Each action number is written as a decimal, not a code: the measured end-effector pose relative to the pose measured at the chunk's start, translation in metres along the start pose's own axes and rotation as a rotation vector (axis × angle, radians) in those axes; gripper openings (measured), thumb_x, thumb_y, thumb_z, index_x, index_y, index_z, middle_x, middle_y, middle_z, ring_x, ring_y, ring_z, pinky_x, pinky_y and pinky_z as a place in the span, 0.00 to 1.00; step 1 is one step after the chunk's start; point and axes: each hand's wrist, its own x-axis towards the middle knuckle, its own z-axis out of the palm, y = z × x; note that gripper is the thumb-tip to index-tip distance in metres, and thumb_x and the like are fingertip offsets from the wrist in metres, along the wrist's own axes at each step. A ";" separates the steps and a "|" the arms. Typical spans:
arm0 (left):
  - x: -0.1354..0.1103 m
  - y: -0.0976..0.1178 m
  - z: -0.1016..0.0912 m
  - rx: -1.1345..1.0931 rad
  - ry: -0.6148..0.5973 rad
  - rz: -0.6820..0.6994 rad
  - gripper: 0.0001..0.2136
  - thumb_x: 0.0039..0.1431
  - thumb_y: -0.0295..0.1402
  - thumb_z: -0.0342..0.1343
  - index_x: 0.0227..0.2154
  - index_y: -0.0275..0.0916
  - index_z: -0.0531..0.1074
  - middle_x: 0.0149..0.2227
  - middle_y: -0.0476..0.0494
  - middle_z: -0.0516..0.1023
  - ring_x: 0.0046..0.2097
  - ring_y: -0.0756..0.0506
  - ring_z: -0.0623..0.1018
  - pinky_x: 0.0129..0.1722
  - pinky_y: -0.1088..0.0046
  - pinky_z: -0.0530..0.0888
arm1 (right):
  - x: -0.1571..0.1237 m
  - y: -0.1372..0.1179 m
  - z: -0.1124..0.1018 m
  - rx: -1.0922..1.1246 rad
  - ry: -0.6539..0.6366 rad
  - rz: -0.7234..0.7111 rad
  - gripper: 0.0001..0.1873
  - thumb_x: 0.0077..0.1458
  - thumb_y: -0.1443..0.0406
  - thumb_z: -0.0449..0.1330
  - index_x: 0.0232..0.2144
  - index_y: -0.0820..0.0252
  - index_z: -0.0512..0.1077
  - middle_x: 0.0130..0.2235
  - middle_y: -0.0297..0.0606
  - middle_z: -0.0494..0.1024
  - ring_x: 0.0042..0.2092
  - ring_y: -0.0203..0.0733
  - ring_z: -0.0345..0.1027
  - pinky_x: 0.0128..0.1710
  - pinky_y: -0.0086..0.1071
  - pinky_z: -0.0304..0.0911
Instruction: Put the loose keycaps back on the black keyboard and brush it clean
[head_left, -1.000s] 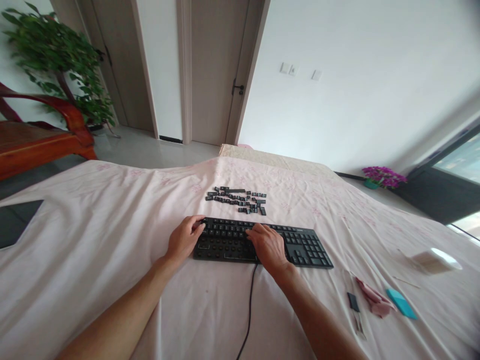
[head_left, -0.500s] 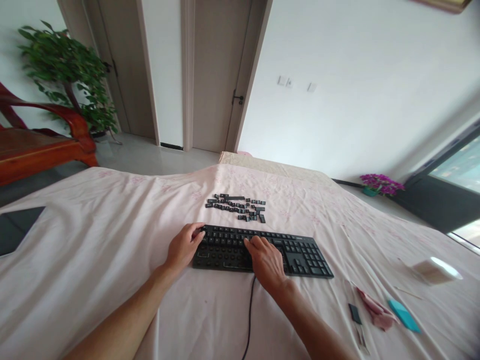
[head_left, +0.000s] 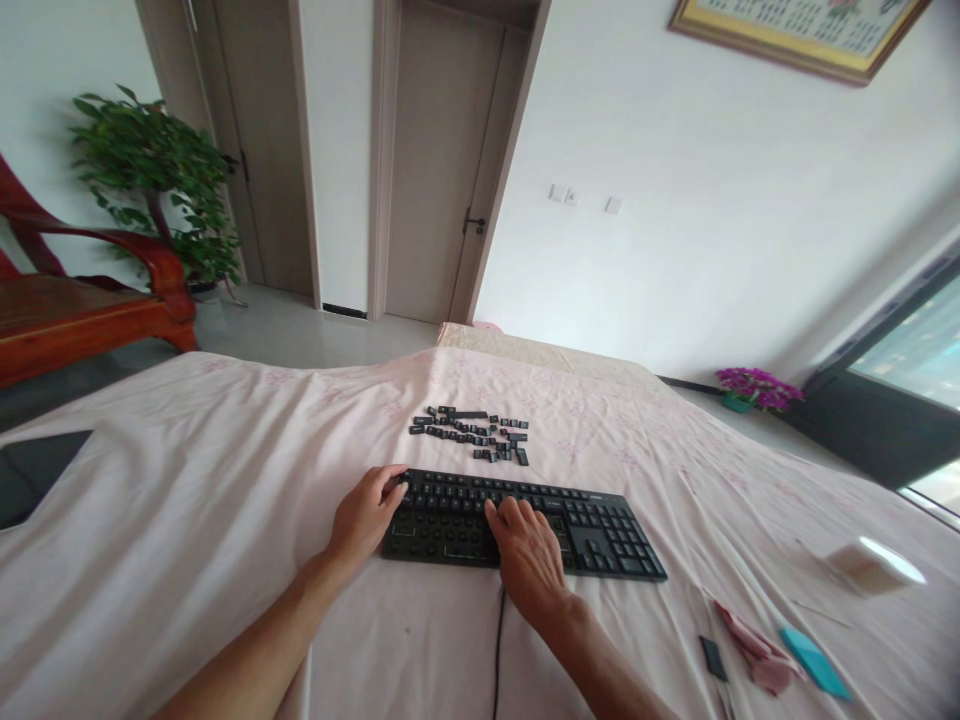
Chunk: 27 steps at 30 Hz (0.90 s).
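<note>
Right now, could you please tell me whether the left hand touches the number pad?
No, the left hand is at the left end of the keyboard, opposite the number pad.

Free cloth (head_left: pixel 360 430) either side of the loose keycaps (head_left: pixel 480 441), keyboard (head_left: pixel 592 546) just nearer

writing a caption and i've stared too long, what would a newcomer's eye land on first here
Probably the black keyboard on the pale pink cloth, its lower left rows bare of caps, with the left hand at its far left corner and the right hand over its middle. Just beyond it lie loose black keycaps. Farther off, purple flowers stand out low by the wall at right.
</note>
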 end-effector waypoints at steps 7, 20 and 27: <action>0.001 -0.001 0.001 0.002 0.011 0.001 0.15 0.58 0.36 0.48 0.47 0.44 0.70 0.47 0.46 0.75 0.44 0.47 0.75 0.45 0.71 0.69 | 0.015 0.014 -0.009 0.249 -0.025 0.078 0.18 0.62 0.68 0.47 0.49 0.48 0.71 0.36 0.35 0.72 0.39 0.37 0.65 0.36 0.28 0.56; 0.001 -0.003 0.000 -0.037 0.007 0.014 0.15 0.58 0.36 0.48 0.47 0.44 0.70 0.47 0.46 0.74 0.45 0.47 0.75 0.46 0.70 0.68 | 0.118 0.029 0.015 0.064 0.058 0.073 0.07 0.55 0.63 0.59 0.32 0.51 0.78 0.41 0.37 0.72 0.45 0.42 0.60 0.43 0.33 0.53; 0.000 -0.002 0.000 -0.034 0.009 0.016 0.15 0.58 0.36 0.48 0.47 0.44 0.70 0.47 0.47 0.74 0.45 0.47 0.75 0.46 0.71 0.68 | 0.133 0.033 0.029 0.001 -0.021 0.007 0.06 0.54 0.65 0.60 0.31 0.53 0.78 0.40 0.39 0.73 0.46 0.44 0.58 0.41 0.36 0.49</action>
